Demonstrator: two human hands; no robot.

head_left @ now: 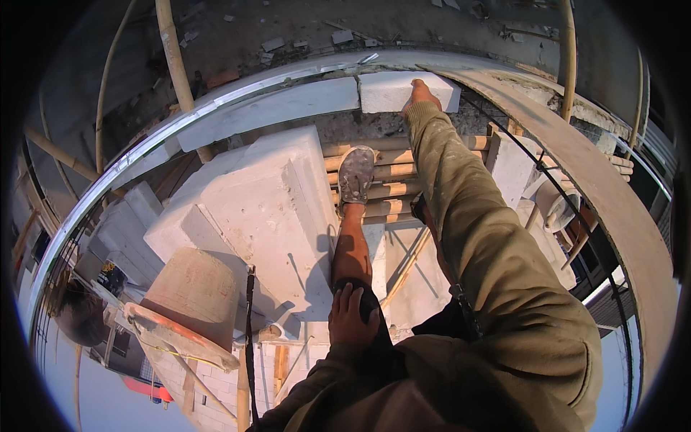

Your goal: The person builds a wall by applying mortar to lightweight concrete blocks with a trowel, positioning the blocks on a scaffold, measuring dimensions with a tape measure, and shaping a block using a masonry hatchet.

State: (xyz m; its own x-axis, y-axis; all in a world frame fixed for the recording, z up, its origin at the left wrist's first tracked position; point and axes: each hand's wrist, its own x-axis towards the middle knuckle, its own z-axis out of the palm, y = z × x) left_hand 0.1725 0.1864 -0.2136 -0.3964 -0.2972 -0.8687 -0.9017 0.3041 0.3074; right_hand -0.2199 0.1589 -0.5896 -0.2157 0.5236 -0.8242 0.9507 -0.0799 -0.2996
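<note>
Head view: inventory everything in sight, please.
Small block: one, white, upper centre
Long block: at least one, whitish, upper left
Large blocks: several, white, centre left
Metal strip: one, silvery, upper left
Bamboo poles: many, tan, centre, top
Board: one, brown, right
Rods: several, black, right
Bucket: at least one, tan, lower left
Rubble: scattered, pale, top
Shoe: at least one, dark, centre
Left hand: one, bare, on leg
Right hand: one, bare, on small block

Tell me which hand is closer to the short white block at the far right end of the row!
The right one. The right hand touches the short white block. The left hand rests on the person's left leg, well away from it.
</note>
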